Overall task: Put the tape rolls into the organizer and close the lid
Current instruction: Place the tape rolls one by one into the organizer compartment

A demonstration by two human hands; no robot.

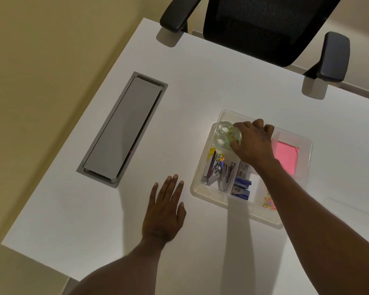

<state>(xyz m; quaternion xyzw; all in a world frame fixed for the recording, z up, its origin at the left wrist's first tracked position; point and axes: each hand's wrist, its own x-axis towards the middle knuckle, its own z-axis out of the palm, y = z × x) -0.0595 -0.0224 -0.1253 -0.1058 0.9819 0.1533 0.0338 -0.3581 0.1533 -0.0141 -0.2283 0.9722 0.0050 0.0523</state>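
A clear plastic organizer stands open on the white table. In its far left compartment lie clear tape rolls: one at the back, one nearer. My right hand reaches into that compartment, its fingers closed around a third clear tape roll with green print. My left hand lies flat on the table, left of the organizer, fingers spread and holding nothing. A clear lid lies flat on the table to the organizer's right, faint and hard to see.
Other organizer compartments hold staplers, blue staple boxes, pink sticky notes and coloured clips. A grey cable hatch is set into the table at left. A black office chair stands at the far edge.
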